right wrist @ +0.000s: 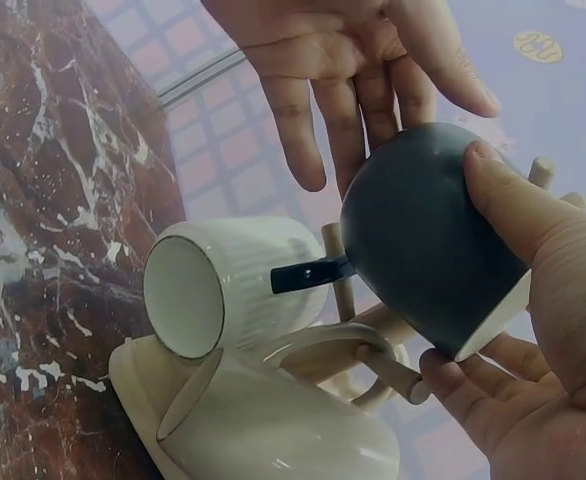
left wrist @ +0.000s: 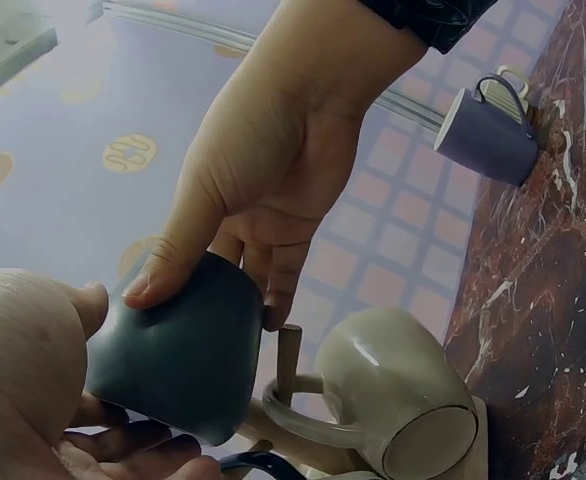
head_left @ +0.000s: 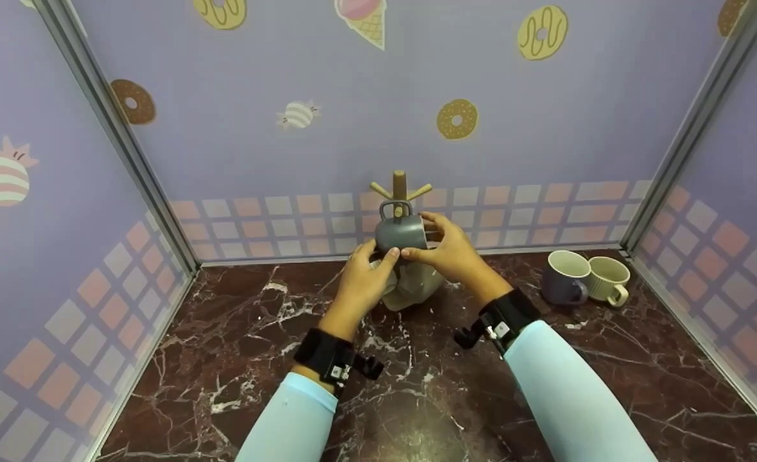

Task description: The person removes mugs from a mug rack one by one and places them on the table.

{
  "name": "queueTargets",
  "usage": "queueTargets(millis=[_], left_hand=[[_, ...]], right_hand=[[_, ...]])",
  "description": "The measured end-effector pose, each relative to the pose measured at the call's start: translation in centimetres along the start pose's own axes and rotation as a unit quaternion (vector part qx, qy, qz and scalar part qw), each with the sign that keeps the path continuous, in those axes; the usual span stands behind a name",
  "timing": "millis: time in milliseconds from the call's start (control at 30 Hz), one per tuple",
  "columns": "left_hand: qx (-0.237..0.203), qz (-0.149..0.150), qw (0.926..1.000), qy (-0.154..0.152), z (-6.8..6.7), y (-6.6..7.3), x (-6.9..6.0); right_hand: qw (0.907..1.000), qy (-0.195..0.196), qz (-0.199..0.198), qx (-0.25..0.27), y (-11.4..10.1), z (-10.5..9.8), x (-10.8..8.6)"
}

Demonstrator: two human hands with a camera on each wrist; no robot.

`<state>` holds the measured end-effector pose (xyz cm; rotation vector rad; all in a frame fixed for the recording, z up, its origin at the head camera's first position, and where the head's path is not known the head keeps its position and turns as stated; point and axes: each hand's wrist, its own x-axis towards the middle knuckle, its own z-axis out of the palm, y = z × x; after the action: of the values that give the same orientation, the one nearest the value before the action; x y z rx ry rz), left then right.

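- Held mug (head_left: 401, 234) between left fingers (head_left: 389, 258) and right fingers (head_left: 418, 255), before stand (head_left: 399, 183)
- Stand on surface (head_left: 237, 359), before back wall (head_left: 365, 147)
- 2 lower mugs (right wrist: 293, 430) (right wrist: 268, 250) on stand
- 2 neighbouring mugs (head_left: 561, 282) (head_left: 603, 276) on surface, far right

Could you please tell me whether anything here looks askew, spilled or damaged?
Nothing stands out: I see no spill or breakage. The dark grey mug is sideways, but the right hand holds it at the mug tree, so that looks deliberate. The purple mug and cream mug stand upright.
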<state>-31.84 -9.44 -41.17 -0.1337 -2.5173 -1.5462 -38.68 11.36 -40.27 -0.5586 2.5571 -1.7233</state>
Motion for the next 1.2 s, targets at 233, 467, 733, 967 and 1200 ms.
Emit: queueTargets(millis=[233,467,733,967,1200], left_hand=[[-0.005,0.041,0.9987,0.029,0.2,-0.3,-1.1],[-0.028,0.067,0.9964,0.045,0.7,-0.8,-3.0],[-0.08,0.118,0.9876,0.067,1.2,-1.4,-4.8],[-0.119,0.104,0.9847,0.073,1.2,-1.8,-5.2],[-0.115,0.108,0.9851,0.069,1.1,-1.6,-5.5]], right_hand=[[0.9992,0.0,-0.027,0.028,0.0,0.0,-0.8],[0.9986,0.003,-0.036,0.04,0.4,-0.1,-2.3],[0.9963,0.016,-0.042,0.073,0.8,-0.3,-4.7],[0.9932,0.017,-0.079,0.085,1.5,-0.2,-6.3],[0.9921,0.028,-0.078,0.094,1.8,-0.6,-7.3]])
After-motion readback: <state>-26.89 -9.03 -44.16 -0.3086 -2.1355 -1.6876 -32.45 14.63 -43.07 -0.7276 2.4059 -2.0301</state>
